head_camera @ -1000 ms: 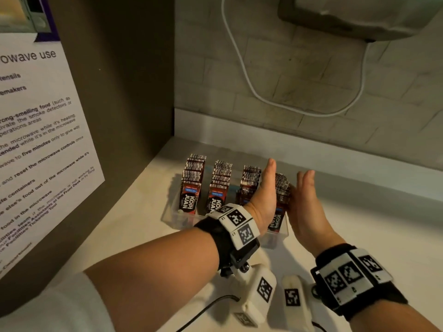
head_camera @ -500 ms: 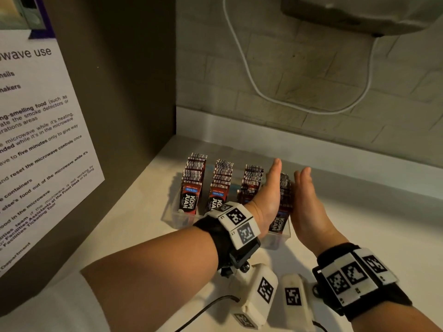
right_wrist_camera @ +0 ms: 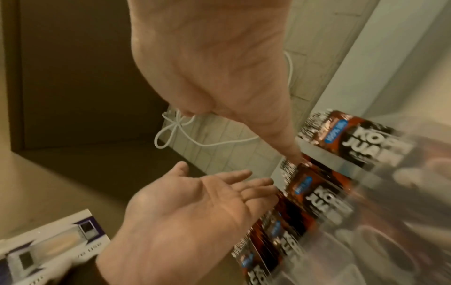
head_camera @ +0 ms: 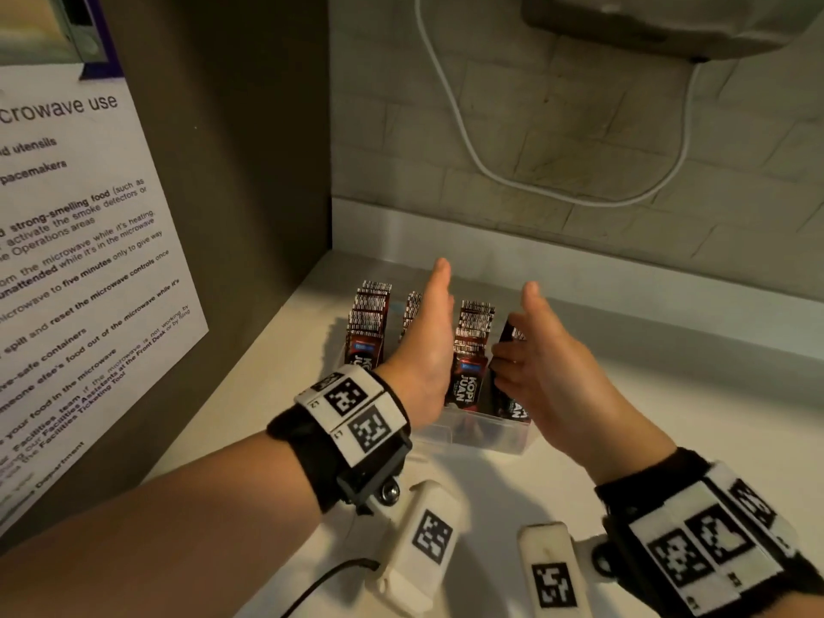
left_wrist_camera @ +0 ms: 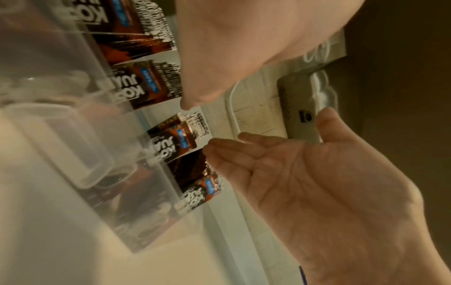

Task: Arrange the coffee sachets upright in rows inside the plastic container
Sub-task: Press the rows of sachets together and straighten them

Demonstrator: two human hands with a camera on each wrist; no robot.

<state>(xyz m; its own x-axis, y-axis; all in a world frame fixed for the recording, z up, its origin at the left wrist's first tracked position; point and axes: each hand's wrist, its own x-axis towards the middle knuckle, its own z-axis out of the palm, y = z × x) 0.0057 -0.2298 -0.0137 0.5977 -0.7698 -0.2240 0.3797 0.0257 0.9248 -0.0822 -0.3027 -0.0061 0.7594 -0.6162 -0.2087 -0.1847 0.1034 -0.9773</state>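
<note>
white counter (head_camera: 267, 394); left hand (head_camera: 428, 350) hides second sachet row (head_camera: 412, 305).

clear plastic container (head_camera: 479, 432) sits on pale counter (head_camera: 624, 394) w/ four rows of kopi juan coffee sachets (head_camera: 472, 345) standing upright. left hand (head_camera: 426, 345) flat, fingers straight, edge-on btwn 2nd & 3rd rows, covering most of the 2nd. right hand (head_camera: 541, 368) at the rightmost row, palm facing left, fingers loosely bent & touching the tilted sachets there. both wrists carry bands w/ black-white marker tags. microwave-use notice (head_camera: 76, 278) on dark panel at left, white cable (head_camera: 472, 140) loops on tiled wall behind.
</note>
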